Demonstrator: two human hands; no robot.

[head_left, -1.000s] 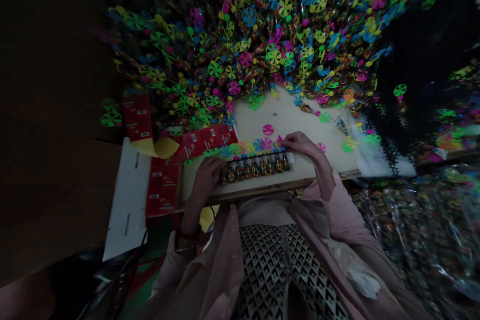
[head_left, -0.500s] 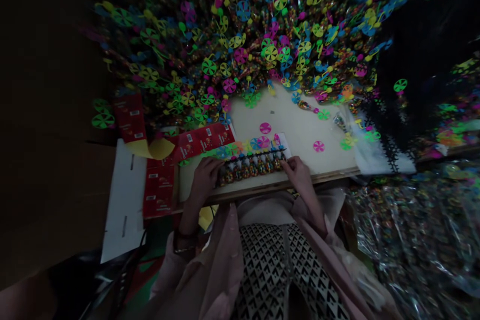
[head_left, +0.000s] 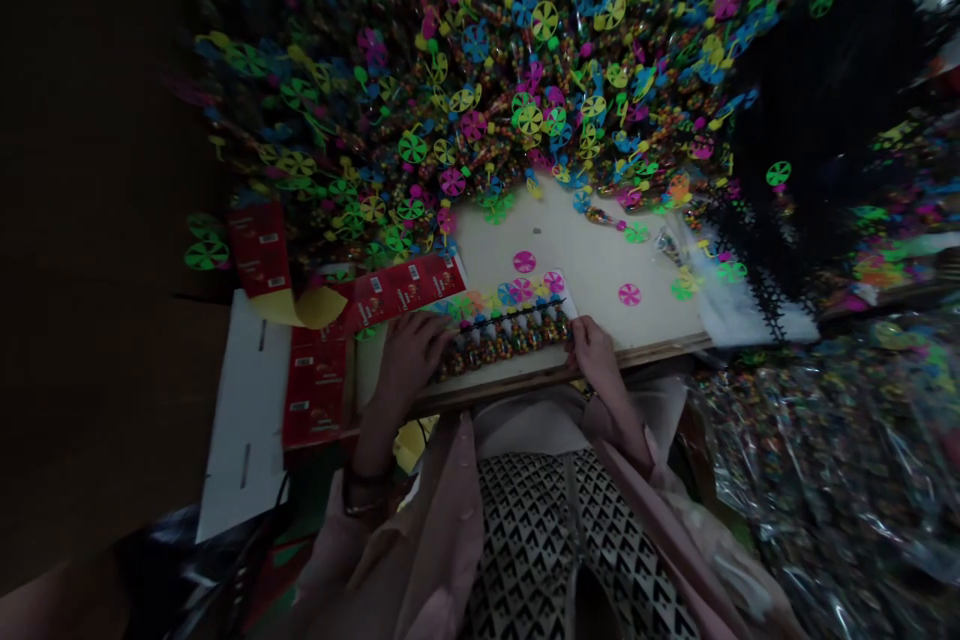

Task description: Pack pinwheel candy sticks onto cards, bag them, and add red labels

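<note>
1. Candy-tube row (head_left: pixel 511 338) lay at the 6 o'clock side of the pale board (head_left: pixel 577 235).
2. Left hand (head_left: pixel 409 355) was at the row's 9 o'clock end, fingers bent; I could not tell their grip.
3. Right hand (head_left: pixel 595 350) was at 3 o'clock, fingers narrow, their grip also unclear.
4. Colourful heap (head_left: pixel 480 70) lay toward 12 o'clock.

Left hand (head_left: pixel 412 350) at left end of bottle row (head_left: pixel 514 335), back up, fingers bent; right hand (head_left: pixel 592 350) at right end, fingers curled in toward it. Grip unclear on both. Forearms reach in from the row's near side, wrists wide apart.
</note>
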